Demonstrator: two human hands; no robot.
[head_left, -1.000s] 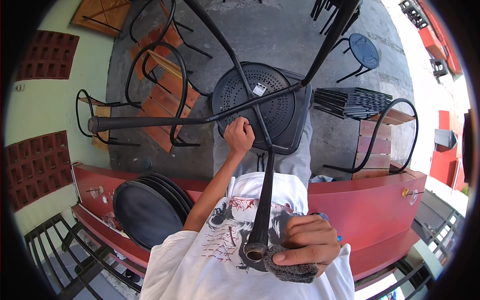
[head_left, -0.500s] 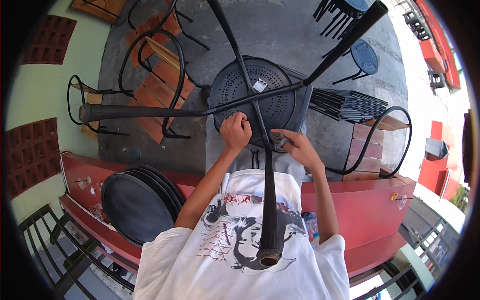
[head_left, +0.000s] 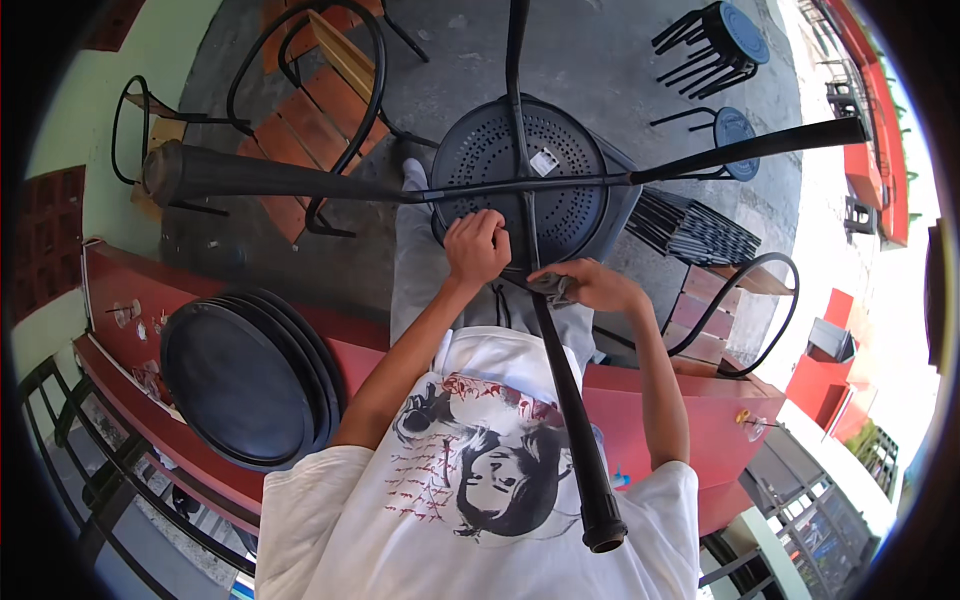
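An upturned black metal stool [head_left: 570,220] rests in front of my body, its perforated round seat low and its long tubular legs spreading toward me and outward. My left hand [head_left: 478,247] is curled at the seat's near left rim, fingers closed over the edge. A crumpled grey cloth [head_left: 556,286] is bunched in the fingers of my right hand [head_left: 598,287]. It presses against the near leg [head_left: 567,385], close to where that leg meets the seat. The near leg runs back over my white shirt. A small white label [head_left: 544,162] sticks to the seat's underside.
Several black round trays or tabletops [head_left: 240,380] lean against the red ledge [head_left: 690,415] at left. Wooden-slat chairs [head_left: 310,130] stand left, with another chair [head_left: 700,310] at right. Folded black metal frames [head_left: 700,232] and blue-topped stools [head_left: 735,35] occupy the right side.
The near leg's end has shifted right and the right leg's end sits lower in view. My right hand has brought the cloth onto the near leg. My left hand stays by the rim.
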